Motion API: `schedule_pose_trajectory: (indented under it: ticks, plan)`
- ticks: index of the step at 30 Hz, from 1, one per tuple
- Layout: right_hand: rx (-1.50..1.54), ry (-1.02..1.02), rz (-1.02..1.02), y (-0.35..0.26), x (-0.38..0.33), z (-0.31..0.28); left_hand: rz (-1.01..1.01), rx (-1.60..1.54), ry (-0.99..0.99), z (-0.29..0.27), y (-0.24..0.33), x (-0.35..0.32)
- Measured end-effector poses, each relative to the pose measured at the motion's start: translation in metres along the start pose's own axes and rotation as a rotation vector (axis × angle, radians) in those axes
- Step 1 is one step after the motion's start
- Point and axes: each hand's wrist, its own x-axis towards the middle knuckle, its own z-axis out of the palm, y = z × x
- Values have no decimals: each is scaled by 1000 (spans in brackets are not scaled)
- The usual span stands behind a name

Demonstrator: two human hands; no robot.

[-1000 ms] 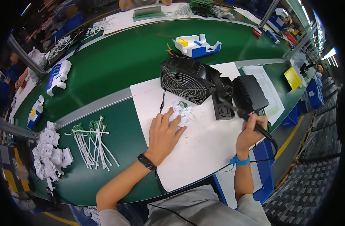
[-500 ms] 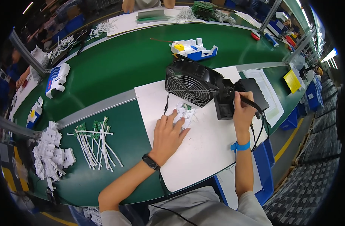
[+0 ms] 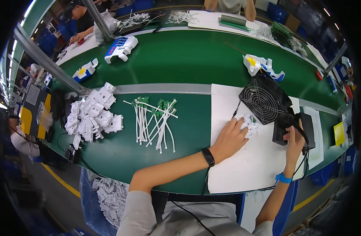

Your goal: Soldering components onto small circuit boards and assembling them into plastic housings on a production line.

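My left hand (image 3: 229,141), fingers spread, rests on the white sheet with its fingertips on a small white plastic housing (image 3: 250,121). That housing has a bit of green circuit board, and the hand partly covers it. My right hand (image 3: 294,142) is closed round what looks like a soldering iron (image 3: 296,122) at its black stand (image 3: 279,134). The iron's tip is hidden there. A black fan (image 3: 261,103) with a wire grille stands just behind both. Left of my left arm lie several white cables (image 3: 155,126) with green circuit boards at their ends.
White plastic housings (image 3: 96,114) are heaped at the left. A black box (image 3: 307,131) stands right of the iron stand. Across a metal rail (image 3: 161,89) lie white-and-blue casings (image 3: 121,49). Below the table edge, a lined bin holds more white parts (image 3: 111,198). Other people work beyond.
My view has turned to the left, so the bench things appear farther right. Both hands stay about where they were, the left at the housing and the right at the iron stand.
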Motion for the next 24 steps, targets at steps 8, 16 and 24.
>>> schedule_pose_trajectory:
  ticks: [8,16,24]
  plan:
    - [-125,-198,211,-28,-70,-17,-159,60,150,-89,-1,22]
    - [-89,-738,-129,-123,-120,63,-438,450,150,-137,-62,-15]
    - [40,-1113,-506,-196,-146,154,-622,846,291,-315,-142,-155]
